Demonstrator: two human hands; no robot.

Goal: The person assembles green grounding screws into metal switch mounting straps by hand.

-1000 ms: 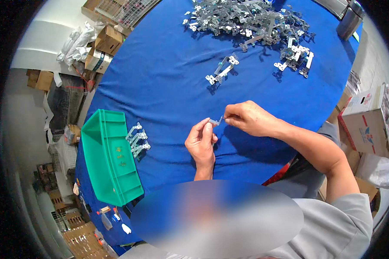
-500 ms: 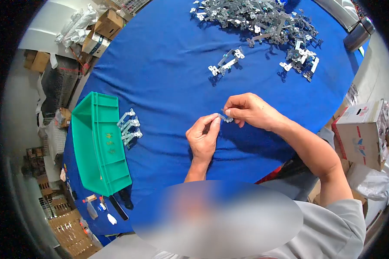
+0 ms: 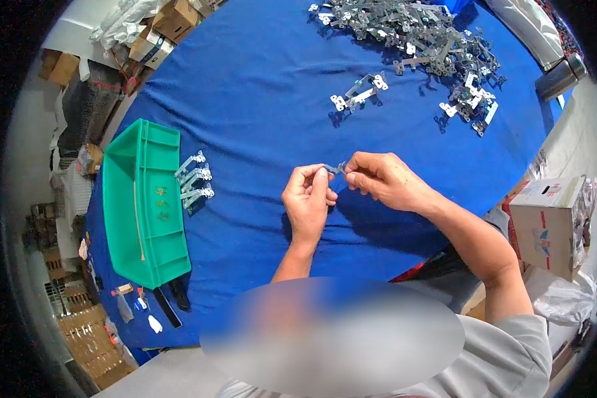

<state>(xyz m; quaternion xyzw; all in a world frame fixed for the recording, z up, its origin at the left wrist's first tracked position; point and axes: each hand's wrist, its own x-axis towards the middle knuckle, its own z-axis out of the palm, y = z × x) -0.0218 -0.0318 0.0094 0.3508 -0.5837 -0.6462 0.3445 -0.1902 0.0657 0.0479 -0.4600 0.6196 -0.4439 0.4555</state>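
Between my two hands, above the blue cloth, is a small metal bracket (image 3: 334,170). My left hand (image 3: 306,198) pinches its left end between thumb and fingertips. At its other end my right hand (image 3: 383,180) has thumb and forefinger closed on the piece. The fingers cover much of the bracket, so its full shape is hidden. Ahead of my hands lies a pair of similar metal brackets (image 3: 359,93). Off to the left, a short row of metal brackets (image 3: 196,179) rests against the side of a green plastic bin (image 3: 169,219).
A large heap of metal brackets (image 3: 418,33) covers the far side of the blue tablecloth (image 3: 252,106), with a smaller cluster (image 3: 472,103) at its right. A dark metal flask (image 3: 562,76) lies near the right edge. A cardboard box (image 3: 544,225) stands beside the table.
The bracket between my hands has turned and more of its right end shows. My left fingers have curled in more. The whole view has shifted slightly.
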